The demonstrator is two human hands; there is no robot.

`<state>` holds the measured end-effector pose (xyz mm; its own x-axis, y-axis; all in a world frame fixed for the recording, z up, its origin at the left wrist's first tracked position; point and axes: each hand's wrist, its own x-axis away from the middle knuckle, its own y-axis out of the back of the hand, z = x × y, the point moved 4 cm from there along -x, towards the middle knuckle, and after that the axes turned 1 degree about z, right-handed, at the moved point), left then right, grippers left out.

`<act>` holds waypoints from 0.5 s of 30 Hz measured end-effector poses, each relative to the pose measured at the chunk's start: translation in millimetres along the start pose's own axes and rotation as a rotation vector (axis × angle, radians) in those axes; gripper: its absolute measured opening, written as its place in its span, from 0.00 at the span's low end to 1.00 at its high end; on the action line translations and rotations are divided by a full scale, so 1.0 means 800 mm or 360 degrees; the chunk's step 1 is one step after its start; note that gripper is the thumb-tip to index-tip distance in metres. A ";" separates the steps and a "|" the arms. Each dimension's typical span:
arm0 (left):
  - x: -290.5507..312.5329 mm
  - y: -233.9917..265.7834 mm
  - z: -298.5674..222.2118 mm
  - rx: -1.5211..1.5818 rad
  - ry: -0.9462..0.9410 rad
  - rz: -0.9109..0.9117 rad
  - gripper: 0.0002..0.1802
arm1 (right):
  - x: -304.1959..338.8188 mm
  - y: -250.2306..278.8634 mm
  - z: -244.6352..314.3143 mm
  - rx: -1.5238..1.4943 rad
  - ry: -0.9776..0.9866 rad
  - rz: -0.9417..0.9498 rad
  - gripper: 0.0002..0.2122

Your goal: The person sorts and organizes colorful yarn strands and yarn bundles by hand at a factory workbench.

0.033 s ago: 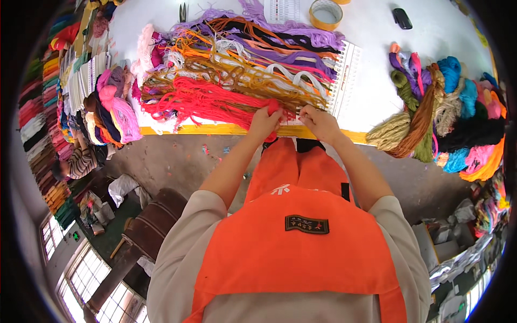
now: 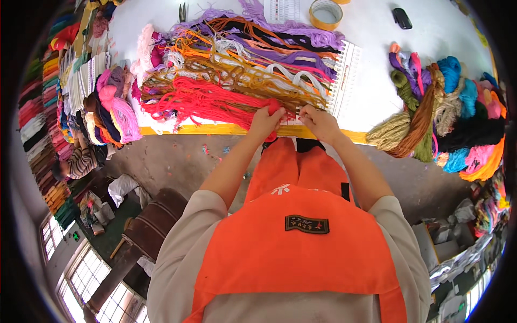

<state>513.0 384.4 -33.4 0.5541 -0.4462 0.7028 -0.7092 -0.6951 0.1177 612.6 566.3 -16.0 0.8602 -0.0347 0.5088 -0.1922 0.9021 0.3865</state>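
Note:
Near the table's front edge, my left hand (image 2: pixel 265 123) is closed around one end of a red thread bundle (image 2: pixel 210 102), whose strands spread leftward over the table. Just to its right, my right hand (image 2: pixel 320 124) has thumb and forefinger pinched together; anything between them is too small to make out. Beyond both hands lie brown-gold threads (image 2: pixel 242 75), then purple threads (image 2: pixel 323 37) farther back, mixed with white, orange and black strands. Their right ends meet a white card strip (image 2: pixel 344 75) with a row of holes along its edge.
Colourful skeins (image 2: pixel 425 102) are heaped at the table's right end. More skeins (image 2: pixel 116 105) and a stack of white cards (image 2: pixel 89 81) stand at left. Tape rolls (image 2: pixel 326 15), small snips (image 2: pixel 182 12) and a black object (image 2: pixel 402 18) lie at the back. A brown chair (image 2: pixel 156 220) stands behind at left.

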 end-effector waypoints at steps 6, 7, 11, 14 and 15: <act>0.007 -0.011 -0.010 0.0437 0.0098 0.0263 0.10 | 0.004 0.000 0.002 -0.0030 -0.0024 -0.0040 0.10; 0.015 -0.021 -0.016 0.0899 0.0410 0.0573 0.10 | 0.005 0.001 0.001 -0.0083 -0.0041 -0.0059 0.10; 0.034 -0.044 -0.060 0.0574 0.0397 0.0822 0.15 | 0.004 -0.006 -0.017 -0.0324 -0.0132 -0.0017 0.13; 0.019 -0.061 -0.029 0.0083 0.0225 0.0781 0.13 | 0.000 -0.008 -0.013 -0.0603 0.0117 -0.0072 0.17; 0.014 -0.057 -0.017 0.0094 0.0224 0.0767 0.13 | 0.004 0.004 0.007 -0.0302 0.0048 0.0078 0.17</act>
<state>545.8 419.1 -21.2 0.1025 -0.6467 0.7558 -0.8419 -0.4611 -0.2804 611.8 566.8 -8.7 0.8663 0.0217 0.4990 -0.1444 0.9673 0.2085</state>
